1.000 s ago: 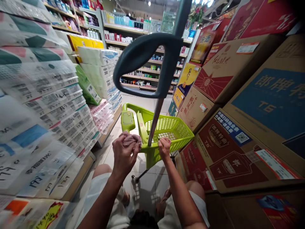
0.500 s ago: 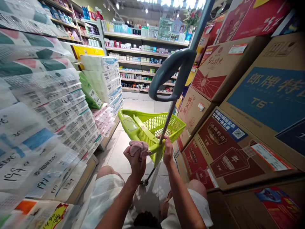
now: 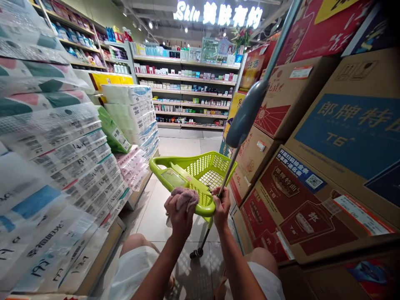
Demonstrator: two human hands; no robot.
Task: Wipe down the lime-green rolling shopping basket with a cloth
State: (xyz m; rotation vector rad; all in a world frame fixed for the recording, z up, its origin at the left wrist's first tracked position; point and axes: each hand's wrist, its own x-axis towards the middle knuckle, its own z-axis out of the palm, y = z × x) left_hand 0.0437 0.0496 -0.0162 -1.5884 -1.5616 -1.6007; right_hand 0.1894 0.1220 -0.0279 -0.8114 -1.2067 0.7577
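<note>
My left hand (image 3: pixel 179 218) is closed around a bunched pinkish-grey cloth (image 3: pixel 186 197), which rests against the near rim of a lime-green shopping basket (image 3: pixel 162 170). My right hand (image 3: pixel 221 206) grips a metal pole (image 3: pixel 230 166) beside the basket's near right corner. Up the pole sits a grey plastic handle (image 3: pixel 246 114), seen nearly edge-on. A dark caster (image 3: pixel 196 253) shows at the lower end, near the floor between my legs. The basket has latticed walls and looks bare inside where I can see it.
Stacked cardboard cartons (image 3: pixel 300 208) line the right side closely. On the left rise piles of plastic-wrapped tissue packs (image 3: pixel 78 154). Shelves of small boxed goods (image 3: pixel 187 79) stand across the far end, beyond the tiled floor (image 3: pixel 178 146).
The basket has tilted and turned, and its handle has swung from a side-on loop to edge-on, lower and to the right. My left hand with the cloth has shifted slightly along the rim.
</note>
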